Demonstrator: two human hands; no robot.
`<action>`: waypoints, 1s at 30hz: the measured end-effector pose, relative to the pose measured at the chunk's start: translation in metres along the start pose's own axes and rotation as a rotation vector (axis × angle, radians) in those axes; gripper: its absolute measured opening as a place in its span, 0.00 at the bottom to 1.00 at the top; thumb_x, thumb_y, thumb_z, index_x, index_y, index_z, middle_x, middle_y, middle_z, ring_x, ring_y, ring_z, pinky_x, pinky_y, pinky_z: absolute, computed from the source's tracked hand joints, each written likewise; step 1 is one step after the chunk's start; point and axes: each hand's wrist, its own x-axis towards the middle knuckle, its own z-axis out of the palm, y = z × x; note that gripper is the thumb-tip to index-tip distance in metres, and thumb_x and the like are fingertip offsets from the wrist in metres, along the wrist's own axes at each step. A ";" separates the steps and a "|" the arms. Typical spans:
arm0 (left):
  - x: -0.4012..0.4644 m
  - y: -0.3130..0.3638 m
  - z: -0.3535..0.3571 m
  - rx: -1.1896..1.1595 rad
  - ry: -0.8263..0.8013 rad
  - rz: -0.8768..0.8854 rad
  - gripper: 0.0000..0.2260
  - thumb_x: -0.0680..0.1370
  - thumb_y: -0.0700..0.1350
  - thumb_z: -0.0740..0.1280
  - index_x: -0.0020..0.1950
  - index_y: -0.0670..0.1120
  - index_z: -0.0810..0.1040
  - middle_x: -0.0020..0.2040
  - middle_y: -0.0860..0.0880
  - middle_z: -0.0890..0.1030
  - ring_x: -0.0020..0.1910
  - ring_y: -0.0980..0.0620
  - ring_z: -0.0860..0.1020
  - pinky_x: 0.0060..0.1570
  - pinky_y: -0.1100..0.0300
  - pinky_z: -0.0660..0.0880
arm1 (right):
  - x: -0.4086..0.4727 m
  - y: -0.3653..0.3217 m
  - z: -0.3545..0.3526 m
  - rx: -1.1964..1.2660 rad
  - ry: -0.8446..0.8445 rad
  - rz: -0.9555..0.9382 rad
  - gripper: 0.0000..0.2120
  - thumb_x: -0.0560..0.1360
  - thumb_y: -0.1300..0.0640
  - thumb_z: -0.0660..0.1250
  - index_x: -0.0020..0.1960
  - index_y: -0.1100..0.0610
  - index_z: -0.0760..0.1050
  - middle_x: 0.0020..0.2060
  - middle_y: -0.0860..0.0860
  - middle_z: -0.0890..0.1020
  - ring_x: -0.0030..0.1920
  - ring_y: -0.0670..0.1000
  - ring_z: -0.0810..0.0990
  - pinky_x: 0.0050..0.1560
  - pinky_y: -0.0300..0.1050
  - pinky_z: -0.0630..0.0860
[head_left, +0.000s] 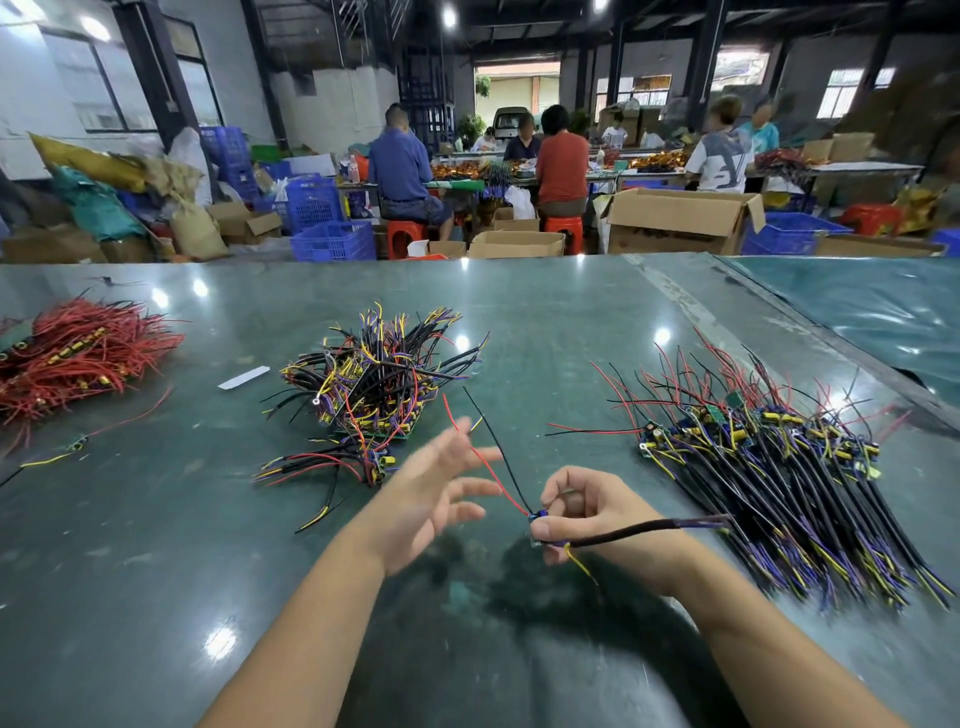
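1. The table has a dark green, glossy top, so the ceiling lights glare right off it. A seam runs diagonally across the far right.
2. Way over on the left sits a red heap of wires with little brass-looking bits mixed in.
3. Just in front of it is one tiny board with a yellow wire, lying alone.
4. Left of centre there's a white strip, lying flat by itself.
5. Dead centre is a messy tangle of black, yellow, purple and red leads, with a smaller bunch just in front.
6. On the right is a big pile of the same stuff, laid mostly parallel.
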 end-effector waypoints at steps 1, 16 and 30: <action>-0.001 -0.004 0.007 0.098 -0.030 -0.033 0.34 0.63 0.59 0.77 0.66 0.51 0.72 0.55 0.47 0.82 0.42 0.54 0.81 0.36 0.63 0.77 | 0.001 0.001 0.000 0.012 0.000 0.001 0.17 0.62 0.63 0.76 0.43 0.61 0.70 0.29 0.55 0.78 0.27 0.53 0.78 0.32 0.44 0.75; 0.005 -0.011 0.019 0.462 0.452 0.397 0.11 0.72 0.35 0.72 0.33 0.49 0.82 0.28 0.56 0.81 0.29 0.65 0.76 0.35 0.73 0.71 | 0.004 0.002 -0.005 -0.449 0.362 -0.163 0.21 0.69 0.73 0.58 0.48 0.50 0.78 0.43 0.42 0.79 0.45 0.41 0.75 0.43 0.29 0.69; 0.008 -0.028 0.031 0.578 0.520 0.519 0.09 0.71 0.40 0.74 0.36 0.53 0.81 0.34 0.56 0.83 0.34 0.59 0.81 0.39 0.67 0.76 | 0.010 0.014 0.016 -0.229 0.452 -0.131 0.05 0.73 0.51 0.71 0.40 0.46 0.84 0.37 0.52 0.85 0.45 0.54 0.84 0.55 0.59 0.78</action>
